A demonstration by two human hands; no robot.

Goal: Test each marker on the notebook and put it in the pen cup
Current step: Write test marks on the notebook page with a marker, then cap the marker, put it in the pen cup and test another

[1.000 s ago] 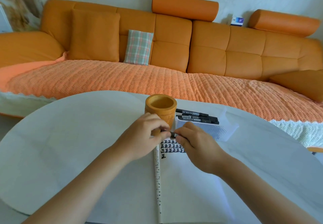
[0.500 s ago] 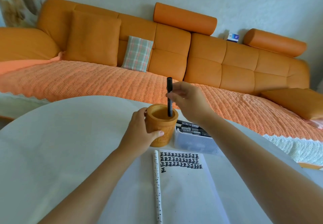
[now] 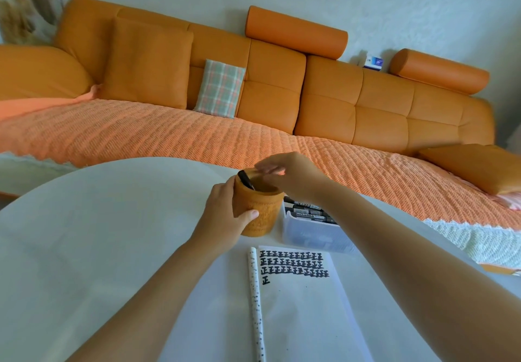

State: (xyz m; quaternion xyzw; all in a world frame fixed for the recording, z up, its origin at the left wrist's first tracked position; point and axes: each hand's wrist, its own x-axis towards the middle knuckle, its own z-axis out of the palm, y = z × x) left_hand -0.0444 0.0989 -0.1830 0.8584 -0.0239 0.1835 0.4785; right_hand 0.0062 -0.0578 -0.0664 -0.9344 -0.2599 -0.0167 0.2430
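Half a second earlier the right hand pinched the marker upright with its lower end just inside the pen cup; now the marker [image 3: 245, 180] sits in the pen cup [image 3: 260, 215], leaning against the left side of the rim with its dark top poking out, and the right hand [image 3: 291, 174] has dropped low over the cup's mouth. Its fingers [image 3: 266, 168] are motion-blurred but look loosely extended, with nothing held in them. The left hand [image 3: 225, 216] keeps the same hold as before, wrapped around the cup's left wall with the thumb pressed on the front. The cup stands on a white table [image 3: 84, 248], just left of a clear plastic box [image 3: 313, 236] in which more black markers [image 3: 307, 210] lie. Nearer the person, the notebook [image 3: 301, 313] lies open, with a speckled spine [image 3: 255, 305] and rows of thick black test characters [image 3: 293, 264] along the top of its page. Beyond the table runs a long orange sofa [image 3: 324, 99], its seat covered by an orange woven throw [image 3: 169, 138]. A plaid cushion [image 3: 220, 89] leans against the backrest beside a large orange cushion [image 3: 149, 62], two orange bolsters [image 3: 296, 33] sit on top of the backrest, and a small blue-and-white box [image 3: 373, 62] rests between them against a pale wall [image 3: 394, 0].
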